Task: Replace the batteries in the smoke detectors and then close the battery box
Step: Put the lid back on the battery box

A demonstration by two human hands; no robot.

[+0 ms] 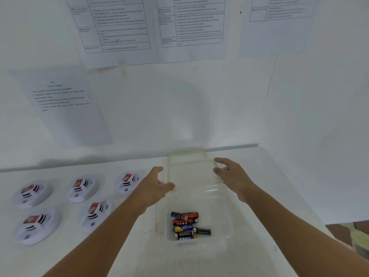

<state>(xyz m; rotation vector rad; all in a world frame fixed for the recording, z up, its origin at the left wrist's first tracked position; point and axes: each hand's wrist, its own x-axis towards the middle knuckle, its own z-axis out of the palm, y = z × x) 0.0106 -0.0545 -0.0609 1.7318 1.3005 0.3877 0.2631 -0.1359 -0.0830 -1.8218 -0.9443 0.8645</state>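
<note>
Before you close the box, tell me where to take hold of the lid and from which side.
Grip the lid by its two long side edges, one hand each. It lies flat on the table behind the open battery box, and the left hand and right hand already flank it, open. Come in from left and right, pinching under the raised greenish rim.

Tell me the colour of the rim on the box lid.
Pale yellowish-green rim on the clear lid, seen in the head view.

We look from one head-worn wide-angle camera, facing forward and down over a white table (259,176) toward a wall with papers (119,27) across the frame's top; forearms enter from the bottom edge, close to us.
</note>
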